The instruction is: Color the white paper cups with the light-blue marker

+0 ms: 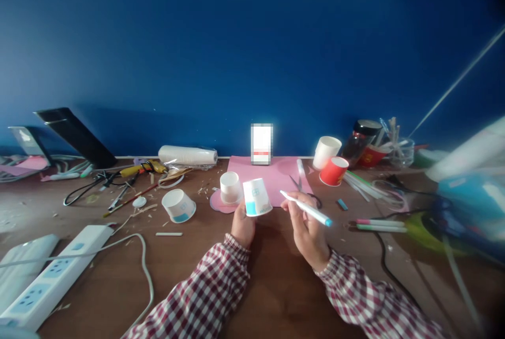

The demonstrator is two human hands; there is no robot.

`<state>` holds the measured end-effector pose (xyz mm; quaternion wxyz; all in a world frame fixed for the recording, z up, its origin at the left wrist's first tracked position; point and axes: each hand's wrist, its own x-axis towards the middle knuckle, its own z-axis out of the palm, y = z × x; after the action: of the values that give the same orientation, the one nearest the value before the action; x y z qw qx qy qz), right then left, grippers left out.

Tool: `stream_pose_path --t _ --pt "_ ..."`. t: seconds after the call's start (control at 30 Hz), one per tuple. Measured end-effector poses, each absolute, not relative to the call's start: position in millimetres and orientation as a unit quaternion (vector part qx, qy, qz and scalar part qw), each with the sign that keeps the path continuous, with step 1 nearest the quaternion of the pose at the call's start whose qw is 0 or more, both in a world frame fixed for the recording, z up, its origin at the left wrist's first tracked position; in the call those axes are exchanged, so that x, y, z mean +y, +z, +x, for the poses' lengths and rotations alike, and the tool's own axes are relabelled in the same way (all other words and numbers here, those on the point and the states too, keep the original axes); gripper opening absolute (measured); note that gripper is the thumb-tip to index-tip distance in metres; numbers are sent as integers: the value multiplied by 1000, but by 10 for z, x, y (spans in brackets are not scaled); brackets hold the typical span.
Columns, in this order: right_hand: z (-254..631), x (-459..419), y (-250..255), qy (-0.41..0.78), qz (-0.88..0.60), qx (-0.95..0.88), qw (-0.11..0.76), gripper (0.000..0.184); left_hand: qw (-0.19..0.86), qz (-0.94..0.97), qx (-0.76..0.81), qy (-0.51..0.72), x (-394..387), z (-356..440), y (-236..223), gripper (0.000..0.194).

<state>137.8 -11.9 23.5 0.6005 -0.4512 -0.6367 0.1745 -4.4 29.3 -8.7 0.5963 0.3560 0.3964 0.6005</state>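
My left hand partly hidden behind the cup, my sleeves cut off, screen blurred at the worktop's back edge

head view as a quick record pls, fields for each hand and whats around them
left hand: holds a white paper cup with blue print
right hand: holds a white marker with a blue rear end
marker to cup: tip points toward the cup, a gap shows between them
beyond the hands: pink sheet, scissors
left side: another printed cup, power strip
right side: red cup, pink and green markers
backdrop: blue wall
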Motion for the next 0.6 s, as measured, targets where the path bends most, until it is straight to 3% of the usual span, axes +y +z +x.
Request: stream_pose_path --t 0.17,0.6 --pt "1389 -98 201 185 -438 -645 598 21 513 437 414 612 316 -40 -204 17" --pt "1395 -88 253 156 -448 -651 593 25 435 555 441 555 193 -50 -139 25"
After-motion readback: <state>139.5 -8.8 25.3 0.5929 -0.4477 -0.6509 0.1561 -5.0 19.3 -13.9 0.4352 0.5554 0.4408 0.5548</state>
